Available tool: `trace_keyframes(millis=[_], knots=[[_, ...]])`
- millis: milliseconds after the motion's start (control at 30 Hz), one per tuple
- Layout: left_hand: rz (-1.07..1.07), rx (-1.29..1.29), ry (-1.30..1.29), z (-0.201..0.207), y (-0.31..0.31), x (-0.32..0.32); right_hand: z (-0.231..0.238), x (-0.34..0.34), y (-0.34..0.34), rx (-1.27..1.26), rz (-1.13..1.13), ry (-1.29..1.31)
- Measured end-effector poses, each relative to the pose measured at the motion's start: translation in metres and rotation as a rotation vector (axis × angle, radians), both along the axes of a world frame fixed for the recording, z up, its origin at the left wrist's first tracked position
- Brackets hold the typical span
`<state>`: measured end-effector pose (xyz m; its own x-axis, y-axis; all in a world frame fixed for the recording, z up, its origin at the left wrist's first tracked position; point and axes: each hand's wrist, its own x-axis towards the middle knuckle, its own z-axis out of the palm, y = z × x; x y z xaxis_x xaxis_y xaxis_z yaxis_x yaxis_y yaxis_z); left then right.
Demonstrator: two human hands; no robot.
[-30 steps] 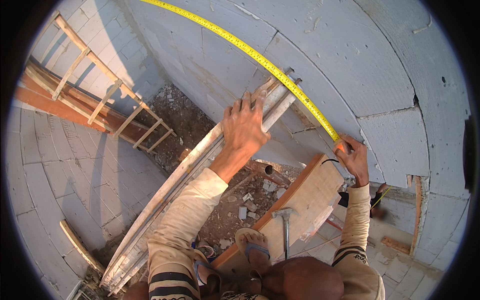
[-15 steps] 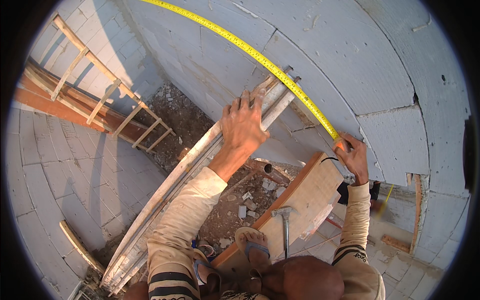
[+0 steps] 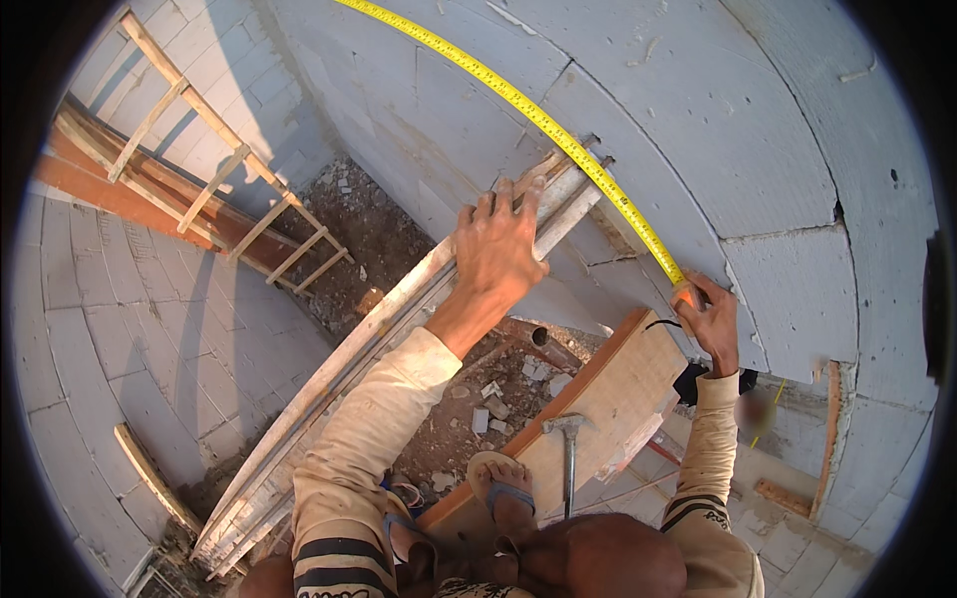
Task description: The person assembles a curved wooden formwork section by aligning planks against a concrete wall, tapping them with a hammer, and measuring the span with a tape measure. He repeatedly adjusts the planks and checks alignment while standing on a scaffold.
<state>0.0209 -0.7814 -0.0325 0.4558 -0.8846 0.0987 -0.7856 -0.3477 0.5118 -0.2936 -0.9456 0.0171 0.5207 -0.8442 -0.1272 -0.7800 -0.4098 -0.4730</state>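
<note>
A yellow tape measure blade (image 3: pixel 518 100) runs in a long curve along the grey block wall (image 3: pixel 688 110). My right hand (image 3: pixel 710 317) is closed round the orange end of the tape measure (image 3: pixel 685 295), close against the wall. My left hand (image 3: pixel 495 244) lies over a long, pale, grooved beam (image 3: pixel 349 364), fingers curled across its upper part near the wall. The tape crosses just past the beam's far end, by two protruding metal ends (image 3: pixel 598 151).
Below me, a hammer (image 3: pixel 568 448) lies on a wooden plank (image 3: pixel 608 399), where a sandalled foot (image 3: pixel 501 481) stands. A wooden ladder (image 3: pixel 214 130) leans at the far left. Rubble (image 3: pixel 488 399) and a rusty pipe (image 3: pixel 543 339) lie underneath. A wood strip (image 3: pixel 155 478) rests by the left wall.
The view has shifted slightly, so the ladder and wall sit a little farther right. Both hands keep their holds on the beam and the tape measure.
</note>
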Motion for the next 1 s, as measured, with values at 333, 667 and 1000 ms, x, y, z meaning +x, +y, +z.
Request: trace_keyframes(millis=[333,667,1000], knots=[[0.002,0.060,-0.019,0.001,-0.002,0.000,-0.004,-0.007,-0.004,-0.039,0.023,0.032],[0.057,-0.152,0.257,0.009,0.000,0.025,0.004,-0.042,0.028,-0.089,0.080,-0.215],[0.324,-0.409,1.486,0.018,-0.018,0.088,0.012,-0.122,0.120,0.077,0.033,-0.161]])
